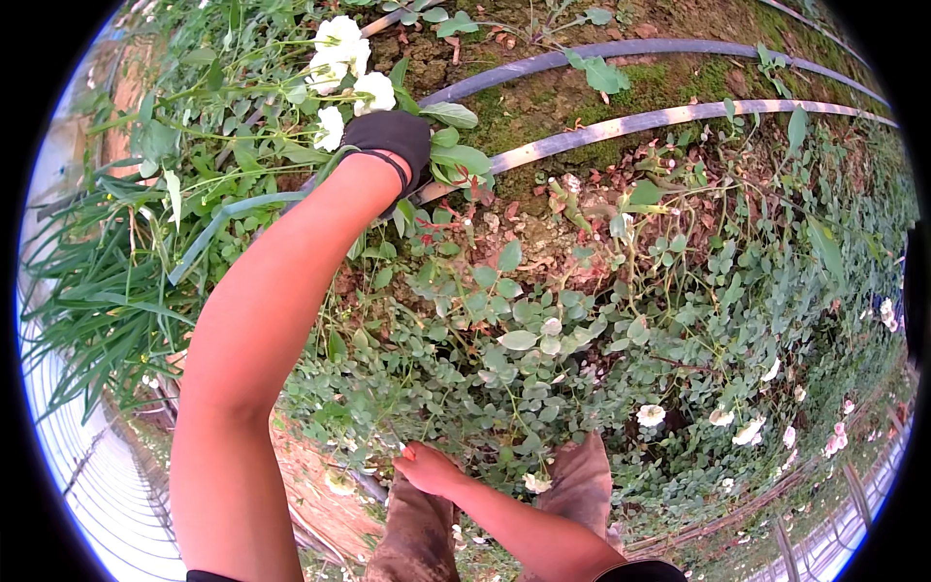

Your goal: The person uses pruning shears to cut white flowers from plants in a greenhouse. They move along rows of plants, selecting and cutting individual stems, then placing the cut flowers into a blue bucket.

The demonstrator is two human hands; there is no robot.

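My left hand [389, 145], in a black glove with a dark band at the wrist, reaches into leafy green stems [454, 156] at the upper left. Its fingers are hidden beneath it, so its grip cannot be told. White roses [342, 54] stand just above and left of the glove. Lower down, my right hand [425, 469] is bare and closed around a small orange object [409, 454], mostly hidden in the fist; its kind cannot be told. That hand is in front of my trouser leg, at the lower edge of the rose foliage [524, 364].
Dark irrigation hoses [625, 47] curve across the mossy soil [654, 84] at the top. Long strap-like leaves [109, 291] grow at the left. More pale roses [651, 415] stand at the lower right. My trousered legs [418, 531] are at the bottom, beside a dirt path [327, 502].
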